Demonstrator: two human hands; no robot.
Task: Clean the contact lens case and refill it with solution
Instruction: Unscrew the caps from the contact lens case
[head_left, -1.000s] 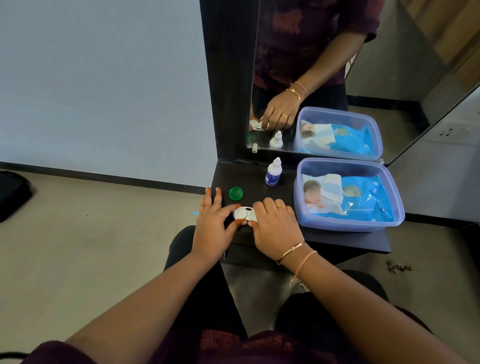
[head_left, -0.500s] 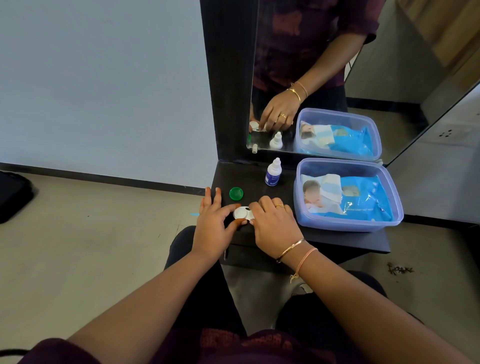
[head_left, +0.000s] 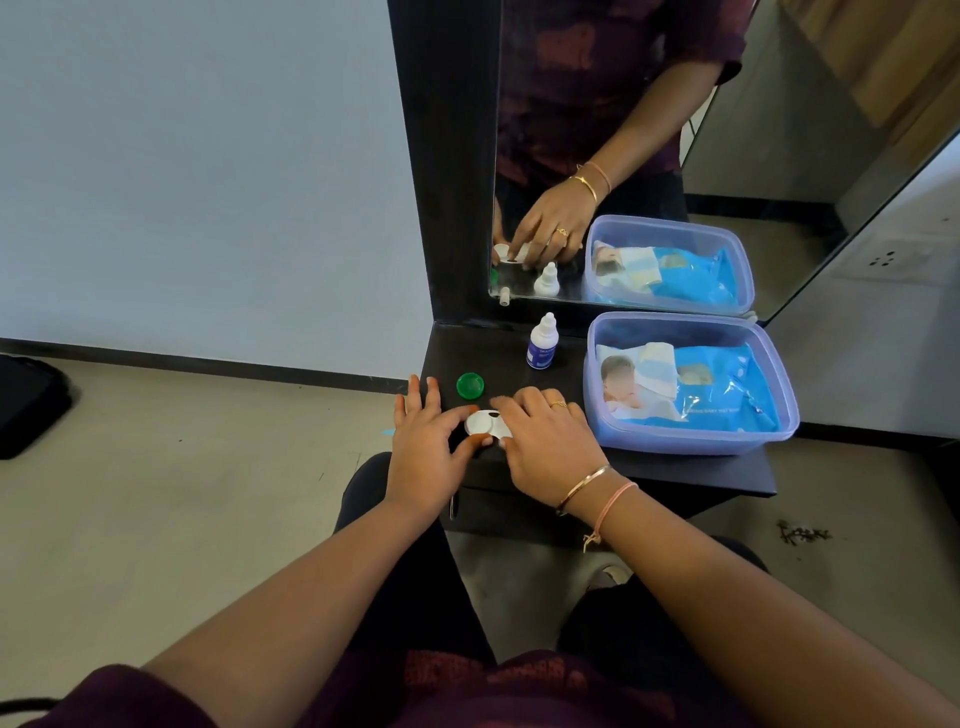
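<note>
You're at the opening stage, by my read: the white lens case (head_left: 485, 422) sits on the dark shelf (head_left: 675, 470) right btwn your hands. Your L hand (head_left: 426, 452) pinches its left end w/ thumb and forefinger, the other fingers lying flat. Your R hand (head_left: 550, 447) curls over the right half, so whatever's under those fingers, prob. the 2nd cap, is hidden. One green cap (head_left: 470, 385) lies off, just beyond your L fingertips. Next move likely wants the L to steady the case while the R twists, then lifts that cap clear. After that comes the solution bottle (head_left: 543, 343), upright beyond your R hand. Writing: the bottle has a blue label, text too small to read. The wipes pack (head_left: 727, 395) in the clear tub (head_left: 670, 318), right of your R hand, shows a baby photo and one line of print, not legible.
</note>
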